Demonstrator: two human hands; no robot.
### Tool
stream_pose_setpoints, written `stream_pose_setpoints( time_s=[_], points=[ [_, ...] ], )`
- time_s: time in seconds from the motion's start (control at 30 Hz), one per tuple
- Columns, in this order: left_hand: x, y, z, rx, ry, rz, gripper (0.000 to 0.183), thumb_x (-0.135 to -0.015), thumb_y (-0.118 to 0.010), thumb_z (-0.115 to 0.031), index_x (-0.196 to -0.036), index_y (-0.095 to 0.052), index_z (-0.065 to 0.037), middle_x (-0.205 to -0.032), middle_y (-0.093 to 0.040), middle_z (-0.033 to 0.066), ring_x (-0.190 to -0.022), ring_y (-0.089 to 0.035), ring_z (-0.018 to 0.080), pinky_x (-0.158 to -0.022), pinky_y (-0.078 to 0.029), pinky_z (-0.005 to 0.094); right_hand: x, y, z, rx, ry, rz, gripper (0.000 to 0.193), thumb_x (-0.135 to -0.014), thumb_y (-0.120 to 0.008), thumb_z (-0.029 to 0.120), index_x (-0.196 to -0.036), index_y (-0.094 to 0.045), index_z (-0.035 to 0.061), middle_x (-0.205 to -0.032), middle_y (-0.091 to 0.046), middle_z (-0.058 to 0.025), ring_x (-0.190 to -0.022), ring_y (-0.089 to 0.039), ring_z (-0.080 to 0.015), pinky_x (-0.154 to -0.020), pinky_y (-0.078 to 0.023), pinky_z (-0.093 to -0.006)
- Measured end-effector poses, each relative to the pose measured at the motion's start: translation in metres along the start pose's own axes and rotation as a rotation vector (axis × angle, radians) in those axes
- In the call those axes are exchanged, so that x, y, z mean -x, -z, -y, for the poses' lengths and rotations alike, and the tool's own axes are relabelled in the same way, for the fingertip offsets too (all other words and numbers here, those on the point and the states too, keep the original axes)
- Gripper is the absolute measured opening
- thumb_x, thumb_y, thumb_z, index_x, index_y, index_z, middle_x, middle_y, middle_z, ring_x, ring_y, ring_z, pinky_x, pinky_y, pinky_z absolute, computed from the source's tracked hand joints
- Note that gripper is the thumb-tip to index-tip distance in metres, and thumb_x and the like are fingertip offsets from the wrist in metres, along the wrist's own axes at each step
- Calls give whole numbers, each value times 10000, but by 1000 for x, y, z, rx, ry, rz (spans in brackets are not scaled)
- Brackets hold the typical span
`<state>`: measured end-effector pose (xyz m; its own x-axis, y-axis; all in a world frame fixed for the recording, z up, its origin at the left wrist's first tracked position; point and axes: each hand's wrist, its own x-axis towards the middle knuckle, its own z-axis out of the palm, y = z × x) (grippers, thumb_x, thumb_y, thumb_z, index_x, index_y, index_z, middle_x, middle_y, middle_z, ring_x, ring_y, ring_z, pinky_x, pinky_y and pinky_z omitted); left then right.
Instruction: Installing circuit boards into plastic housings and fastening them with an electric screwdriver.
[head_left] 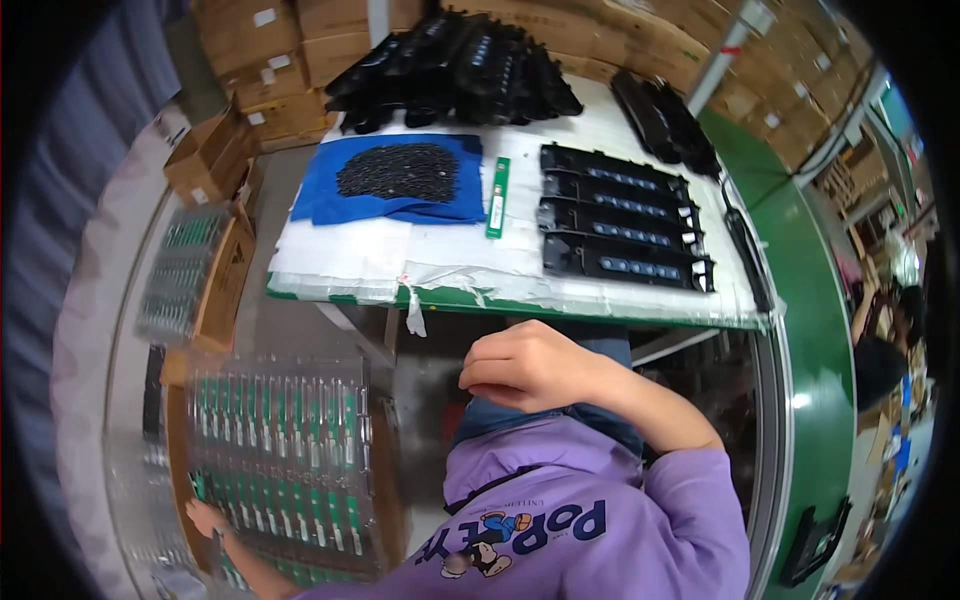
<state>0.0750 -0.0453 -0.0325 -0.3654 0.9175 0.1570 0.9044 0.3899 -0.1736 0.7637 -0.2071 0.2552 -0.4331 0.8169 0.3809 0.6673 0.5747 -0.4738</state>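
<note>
My left hand (205, 517) reaches down at the lower left, its fingers closed at the end of a narrow green circuit board (198, 487) on the edge of a clear plastic tray (275, 478). Rows of similar green boards lie in that tray. My right hand (522, 368) is curled in a loose fist in front of my body, below the table's near edge; nothing shows in it. On the white-covered table (420, 255), a single green board (497, 198) lies beside a blue cloth (330, 190) bearing a heap of small black parts (400, 172).
Several long black plastic housings (625, 222) lie in a stack of rows at the table's right. More are piled at the back (460, 75). A black tool with a cord (745, 255) rests by the right edge. Cardboard boxes (215, 150) stand left; a green surface (810, 330) runs along the right.
</note>
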Motion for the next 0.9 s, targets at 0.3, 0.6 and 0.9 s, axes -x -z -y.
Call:
stream_pose_setpoints(
  time_s=[0.3, 0.6, 0.9],
  points=[
    [-30, 44, 26, 100, -25, -22, 325, -801, -668, -110, -1090, -572, 6, -1076, -587, 181, -1001, -578, 352, -837, -474, 428, 9, -23, 14, -79, -10, -126, 128, -733, -658, 72, -848, -602, 63, -778, -571, -62, -716, -603, -253, -568, -483, -353],
    [-15, 64, 8, -38, 87, -53, 225, -789, -572, -36, -1012, -589, -11, -1086, -589, 154, -1003, -585, 345, -804, -508, 430, 28, -27, 16, -102, -42, -163, 96, -750, -650, 85, -834, -606, 76, -740, -578, -52, -689, -606, -240, -551, -476, -340],
    [-32, 134, -44, 1233, 56, -175, 329, -901, -608, -292, -996, -610, 23, -866, -653, 125, -649, -612, 183, -546, -486, 316, 8, -19, 17, -147, 28, -132, 102, -742, -650, 59, -829, -598, 67, -731, -576, -58, -671, -599, -245, -552, -472, -343]
  ],
)
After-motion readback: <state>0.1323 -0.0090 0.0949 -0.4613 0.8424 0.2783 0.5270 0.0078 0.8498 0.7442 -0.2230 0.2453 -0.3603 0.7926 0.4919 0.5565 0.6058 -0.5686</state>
